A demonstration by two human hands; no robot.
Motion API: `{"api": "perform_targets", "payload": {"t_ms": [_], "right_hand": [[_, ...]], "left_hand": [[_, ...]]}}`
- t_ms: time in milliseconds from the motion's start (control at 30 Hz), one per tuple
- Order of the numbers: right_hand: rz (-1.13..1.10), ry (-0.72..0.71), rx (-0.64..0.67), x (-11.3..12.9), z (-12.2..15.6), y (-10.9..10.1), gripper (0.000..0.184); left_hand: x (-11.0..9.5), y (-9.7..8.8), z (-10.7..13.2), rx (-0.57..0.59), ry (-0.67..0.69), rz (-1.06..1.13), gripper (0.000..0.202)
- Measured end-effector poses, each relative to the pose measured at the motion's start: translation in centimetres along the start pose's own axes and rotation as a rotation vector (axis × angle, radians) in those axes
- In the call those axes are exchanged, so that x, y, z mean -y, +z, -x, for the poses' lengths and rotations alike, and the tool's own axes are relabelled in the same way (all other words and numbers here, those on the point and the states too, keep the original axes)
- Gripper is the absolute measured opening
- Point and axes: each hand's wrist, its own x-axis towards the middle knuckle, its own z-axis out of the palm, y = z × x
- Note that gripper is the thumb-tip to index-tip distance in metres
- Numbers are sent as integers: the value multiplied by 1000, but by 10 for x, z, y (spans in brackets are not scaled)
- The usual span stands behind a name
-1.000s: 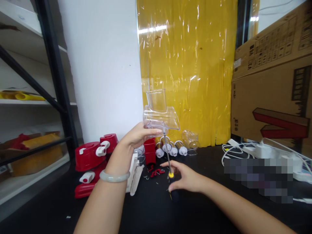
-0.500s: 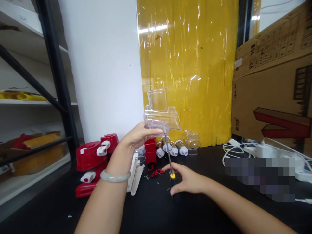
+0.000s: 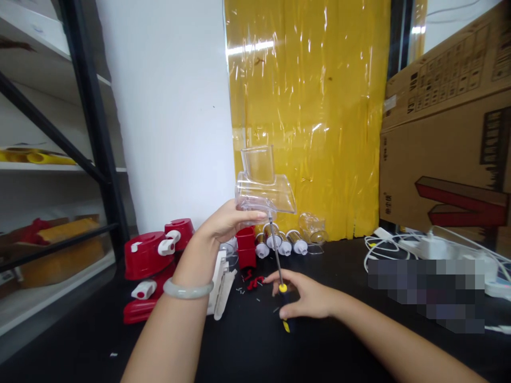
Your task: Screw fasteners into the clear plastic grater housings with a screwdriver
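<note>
My left hand (image 3: 225, 222) is raised and closed on the underside of a clear plastic hopper housing (image 3: 263, 183), held upright above the black table. My right hand (image 3: 307, 298) pinches the black and yellow handle of a screwdriver (image 3: 279, 271). Its metal shaft points up, and the tip meets the bottom of the clear housing. A pale bangle (image 3: 187, 290) sits on my left wrist. Below the hands lie small red clips (image 3: 255, 282) and tiny loose screws on the table.
Red and white housings (image 3: 154, 255) and a white part (image 3: 221, 284) lie at the left. A red cup (image 3: 245, 247), metal drums (image 3: 279, 242) and a clear piece (image 3: 313, 229) stand by the yellow film. A cardboard box (image 3: 447, 138), white cables (image 3: 399, 244) and black shelving (image 3: 91, 127) flank the table.
My right hand's fingers have shifted round the screwdriver handle, which has turned so a yellow stripe shows lower down. The left hand and clear housing have hardly moved.
</note>
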Motion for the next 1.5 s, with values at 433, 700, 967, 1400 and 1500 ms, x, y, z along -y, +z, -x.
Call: {"api": "perform_targets", "payload": {"t_ms": [433, 700, 967, 1400, 1500], "right_hand": [[-34, -6, 203, 6, 8, -11, 57], [-135, 62, 163, -4, 3, -8, 51], [-123, 16, 97, -5, 2, -7, 49], [-53, -47, -66, -4, 3, -15, 52], [-77, -67, -189, -3, 3, -24, 55]], "left_hand": [[2, 1, 0, -1, 9, 1, 43], [0, 8, 1, -3, 15, 22, 43], [-1, 6, 0, -68, 24, 41, 41], [-2, -3, 0, -262, 54, 166, 35], [-1, -4, 6, -343, 91, 225, 35]]}}
